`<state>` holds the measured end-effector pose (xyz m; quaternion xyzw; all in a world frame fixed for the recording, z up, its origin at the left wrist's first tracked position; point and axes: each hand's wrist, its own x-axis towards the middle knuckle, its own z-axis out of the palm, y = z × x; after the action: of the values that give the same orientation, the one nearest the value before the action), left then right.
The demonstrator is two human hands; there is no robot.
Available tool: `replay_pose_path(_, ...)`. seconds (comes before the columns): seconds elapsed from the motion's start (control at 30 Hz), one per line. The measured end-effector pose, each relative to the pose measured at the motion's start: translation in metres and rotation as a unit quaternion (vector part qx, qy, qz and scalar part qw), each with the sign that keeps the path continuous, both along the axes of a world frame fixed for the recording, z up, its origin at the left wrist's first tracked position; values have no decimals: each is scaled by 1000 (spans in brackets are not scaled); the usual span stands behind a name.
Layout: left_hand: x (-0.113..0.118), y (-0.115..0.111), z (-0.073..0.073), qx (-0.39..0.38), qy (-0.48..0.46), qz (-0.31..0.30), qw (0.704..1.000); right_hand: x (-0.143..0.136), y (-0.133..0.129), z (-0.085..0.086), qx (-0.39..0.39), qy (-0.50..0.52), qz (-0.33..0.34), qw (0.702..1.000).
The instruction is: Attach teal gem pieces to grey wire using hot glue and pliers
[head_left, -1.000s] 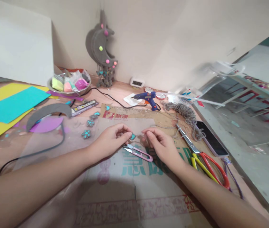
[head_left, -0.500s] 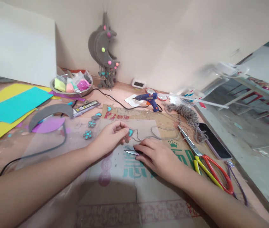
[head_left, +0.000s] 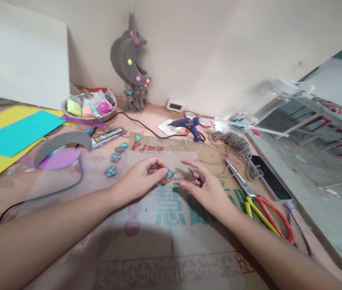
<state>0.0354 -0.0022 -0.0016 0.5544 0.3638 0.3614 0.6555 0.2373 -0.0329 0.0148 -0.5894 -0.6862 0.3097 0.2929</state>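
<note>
Clock directions are read from the teal heart charm [head_left: 169,175], which lies between the two hands; at four o'clock, the right hand [head_left: 205,188], thumb and forefinger spread wide, other fingers apparently curled about blurred snips [head_left: 195,176]; at nine o'clock, the left hand [head_left: 145,177], narrow, pinching the charm's edge; a blade closing too near the charm might clip its cord [head_left: 176,176] short, and a slack grip might drop it; at two o'clock, tangled grey yarn [head_left: 234,143]; farthest, at ten o'clock, a metal bowl [head_left: 107,117] holding yellow, peach and magenta material, partly bagged.
</note>
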Motion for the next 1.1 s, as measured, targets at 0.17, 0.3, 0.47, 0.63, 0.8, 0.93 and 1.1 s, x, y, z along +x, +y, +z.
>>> replay_pose_path(0.17, 0, -3, 1, 14, -35, -50, 998, -8, 2, -5, -69, 45, 31, 996)
replay_pose_path(0.3, 0, -2, -4, 34, 13, -3, 999, -5, 1, -1, -69, 47, 29, 996)
replay_pose_path(0.47, 0, -3, -6, 87, 93, 44, 991, -2, 0, 3, -20, 27, 37, 999)
replay_pose_path(0.63, 0, -6, 0, 156, 107, -34, 981, -5, -2, 3, -26, 32, 80, 996)
replay_pose_path(0.8, 0, -6, -1, 190, 117, -61, 973, -6, -3, 2, -22, 43, 86, 995)
replay_pose_path(0.93, 0, -5, -2, 140, 98, -69, 983, -6, -3, 2, -19, 40, 91, 995)
replay_pose_path(1.1, -2, -4, 0, 154, 135, -57, 977, -7, -2, 4, -20, 22, 83, 996)
